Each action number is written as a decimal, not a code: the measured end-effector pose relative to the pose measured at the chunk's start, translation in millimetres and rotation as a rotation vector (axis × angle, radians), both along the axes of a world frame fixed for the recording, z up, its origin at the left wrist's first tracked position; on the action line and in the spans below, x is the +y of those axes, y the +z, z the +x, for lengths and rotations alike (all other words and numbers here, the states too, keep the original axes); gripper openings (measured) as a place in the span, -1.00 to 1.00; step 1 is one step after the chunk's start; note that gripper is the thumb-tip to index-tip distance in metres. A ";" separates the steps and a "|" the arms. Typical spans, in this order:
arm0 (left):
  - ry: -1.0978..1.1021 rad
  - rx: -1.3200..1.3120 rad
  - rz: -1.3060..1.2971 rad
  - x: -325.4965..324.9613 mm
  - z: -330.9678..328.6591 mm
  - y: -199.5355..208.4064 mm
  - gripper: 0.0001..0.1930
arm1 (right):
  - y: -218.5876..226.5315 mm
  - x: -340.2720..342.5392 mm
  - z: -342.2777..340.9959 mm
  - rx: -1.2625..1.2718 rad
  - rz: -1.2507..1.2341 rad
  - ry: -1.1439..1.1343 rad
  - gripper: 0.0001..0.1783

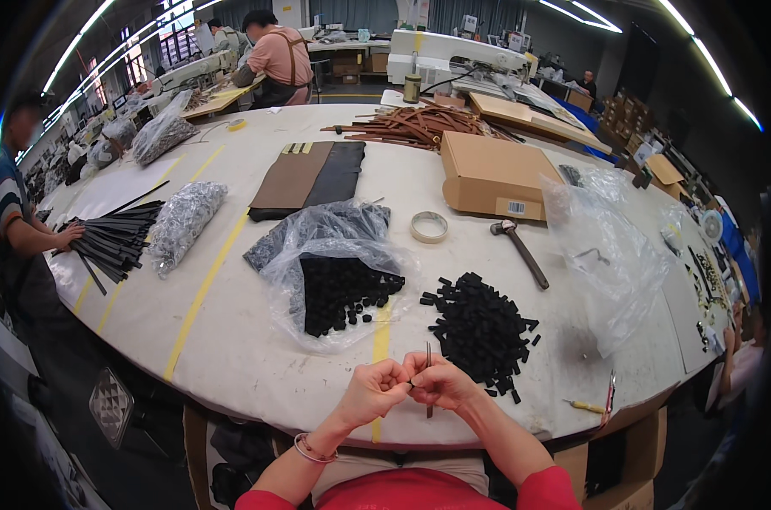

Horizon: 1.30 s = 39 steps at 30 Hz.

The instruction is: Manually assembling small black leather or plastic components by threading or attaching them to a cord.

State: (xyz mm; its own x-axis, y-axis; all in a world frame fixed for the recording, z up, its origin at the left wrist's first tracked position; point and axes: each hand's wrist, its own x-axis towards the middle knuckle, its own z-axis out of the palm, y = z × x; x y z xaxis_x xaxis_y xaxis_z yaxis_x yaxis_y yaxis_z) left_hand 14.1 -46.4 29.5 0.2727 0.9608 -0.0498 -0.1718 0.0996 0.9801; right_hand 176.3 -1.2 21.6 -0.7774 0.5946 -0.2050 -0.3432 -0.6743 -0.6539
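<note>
Fingertips of the left hand and right hand together, just nearer than the heap of short black pieces and to its left, pinching a tiny dark item between them. Probably gripped from both sides because so small; too little visible to make out its form. Left thumb and forefinger pressed onto it, other fingers curled inward. Right thumb and forefinger pressed together too, with a slim dark tool upright in the same grasp, near the heap's lower left edge; perhaps carried there to spare laying it down. Impossible to say whether its ends touch anything.

Heap itself loose on the pale table, close to the right hand, presumably for quick picking. Left of the heap, a clear plastic bag with dark pieces gathered at its near end, likely for easy access. Beyond the heap, a tape roll to the left, a hammer to the right and a carton farther back, all probably out of the fingers' way. Right of the heap and nearer, a yellow-handled tool by the table edge, seemingly within reach. Far left of the heap, a co-worker's hand against fanned black strips, perhaps for steadying.
</note>
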 end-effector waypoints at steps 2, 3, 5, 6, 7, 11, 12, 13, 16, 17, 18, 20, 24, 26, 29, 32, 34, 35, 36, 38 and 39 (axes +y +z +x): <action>-0.032 0.033 0.019 1.2 -3.6 2.6 -0.97 | -1.6 -0.6 -0.2 -0.057 0.005 0.001 -0.92; -0.038 0.075 0.028 1.5 -6.0 3.0 -0.97 | -1.8 -0.4 -0.3 -0.057 0.004 0.002 -0.92; -0.044 0.118 0.037 1.0 -8.2 3.0 -0.97 | -1.7 0.0 -0.1 -0.156 0.033 0.044 -0.90; -0.053 0.115 0.044 0.4 -8.7 3.3 -0.98 | -1.3 -1.0 -0.5 -0.156 0.033 0.043 -0.90; -0.062 0.111 0.050 -0.3 -9.2 3.7 -0.98 | -0.9 -2.5 -1.1 -0.117 -0.001 0.041 -0.90; -0.099 0.062 -0.009 -1.9 -8.5 12.5 -0.96 | -4.8 -5.8 -0.8 0.006 -0.006 0.058 -0.90; -0.104 0.061 -0.031 -2.5 -8.8 13.6 -0.96 | -4.2 -5.6 -0.4 0.007 -0.007 0.060 -0.90; -0.111 0.060 -0.054 -2.9 -8.9 13.8 -0.97 | -2.6 -5.2 0.8 -0.014 0.009 0.070 -0.90; -0.091 0.132 -0.032 -2.6 -8.0 8.3 -0.96 | -1.8 -4.9 1.1 -0.087 0.068 0.062 -0.89; -0.092 0.131 -0.032 -3.1 -6.5 5.6 -0.96 | -1.6 -5.0 0.7 -0.139 0.110 0.046 -0.89; -0.005 0.296 0.111 -4.3 -4.5 1.7 -0.95 | -0.2 -5.0 -1.4 -0.139 0.109 0.047 -0.89; 0.084 0.461 0.253 -2.9 2.6 -8.1 -0.94 | 4.3 -5.2 -7.6 -0.411 0.436 -0.138 -0.86; 0.360 0.745 0.736 1.4 13.0 -12.3 -0.94 | 10.7 -7.2 -15.2 -0.716 0.997 -0.370 -0.89; 0.356 0.724 0.653 3.5 5.1 -14.7 -0.96 | 24.8 -11.0 -17.3 -0.582 0.582 -0.300 -0.89; 0.237 -0.095 -0.024 6.8 -6.4 -15.1 -0.97 | 10.3 -14.7 -2.4 -0.412 0.434 -0.354 -0.86; 0.195 -0.405 -0.197 8.5 -4.0 -15.0 -0.96 | -5.2 -29.7 1.7 -0.459 0.498 -0.456 -0.84; 0.194 -0.457 -0.252 9.3 -2.0 -10.3 -0.95 | -12.6 -32.4 0.3 -0.509 0.569 -0.463 -0.79; 0.191 -0.509 -0.306 9.6 -0.9 -8.7 -0.94 | -9.8 -33.4 2.2 -0.617 0.635 -0.388 -0.79; 0.193 -0.508 -0.307 9.3 -1.5 -8.9 -0.94 | -7.8 -33.8 2.1 -0.722 0.700 -0.308 -0.78; 0.123 -0.520 -0.343 8.3 -3.1 -9.5 -0.91 | -10.2 -28.0 1.7 -0.758 0.977 -0.386 -0.75; 0.126 -0.519 -0.343 7.7 -6.4 -11.3 -0.91 | -1.7 -25.4 2.4 -0.748 0.947 -0.308 -0.72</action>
